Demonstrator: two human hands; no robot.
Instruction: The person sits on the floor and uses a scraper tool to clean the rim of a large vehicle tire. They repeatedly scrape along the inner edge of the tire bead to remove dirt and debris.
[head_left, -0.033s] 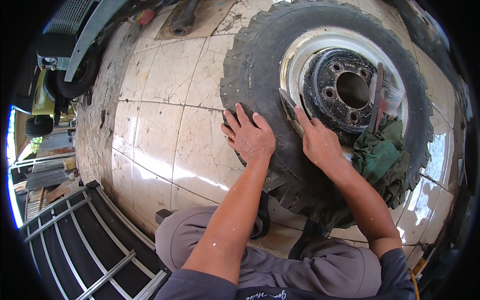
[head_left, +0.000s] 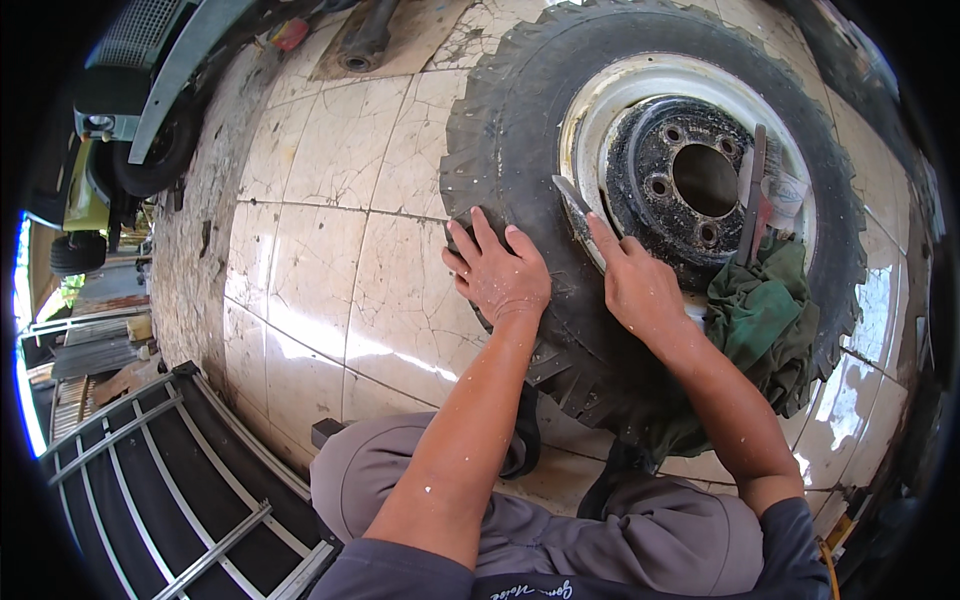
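A large knobbly tyre [head_left: 510, 130] lies flat on the floor, mounted on a white wheel rim [head_left: 590, 108] with a black, bolt-holed centre [head_left: 640, 150]. My right hand [head_left: 645, 290] grips a knife-like metal blade [head_left: 572, 198], its index finger stretched along it. The blade lies at the rim's near-left edge, where it meets the tyre; the handle is hidden in my palm. My left hand [head_left: 500, 270] rests on the tyre's left tread with fingers spread, holding nothing. Right of my right hand, a green cloth [head_left: 765, 310] drapes over rim and tyre.
A long flat metal bar [head_left: 753, 190], a brush [head_left: 772, 165] and a clear plastic cup [head_left: 787, 195] sit on the rim's right side. A metal-framed black panel [head_left: 170, 480] stands at lower left. A vehicle [head_left: 150, 110] is at upper left; a metal part lies on cardboard [head_left: 415, 50].
The blade's tip has shifted slightly left and up, out over the tyre's sidewall, as my right hand moves a little. My left hand stays in place.
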